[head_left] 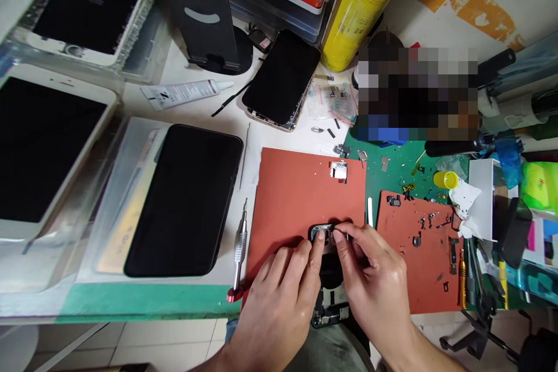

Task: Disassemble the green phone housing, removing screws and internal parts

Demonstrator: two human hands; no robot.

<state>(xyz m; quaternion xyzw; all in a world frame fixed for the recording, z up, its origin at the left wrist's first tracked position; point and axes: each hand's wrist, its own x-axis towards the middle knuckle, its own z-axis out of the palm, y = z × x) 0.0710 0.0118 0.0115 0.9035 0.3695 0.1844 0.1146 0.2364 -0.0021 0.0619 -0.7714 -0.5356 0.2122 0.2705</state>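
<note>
An opened phone housing (330,300) extends from the front part of the red mat (296,192) over its edge, between my hands. My left hand (283,288) grips it from the left, with a fingertip pressed near the camera openings at its top; the thumb is hidden. My right hand (377,279) is closed in a pinch at the housing's upper right corner. Whatever lies between that thumb and forefinger is too small to make out. A small silver metal part (338,171) lies farther back on the mat. Left of the mat lies a silver screwdriver (239,244) with a red end.
A large black-screened device (185,200) lies at left, beside white-framed screens (47,145). Behind are a dark phone (283,78), an adhesive tube (185,93), a phone stand (204,17) and a yellow spray can (353,17). Small parts cover a second red mat (429,279) at right.
</note>
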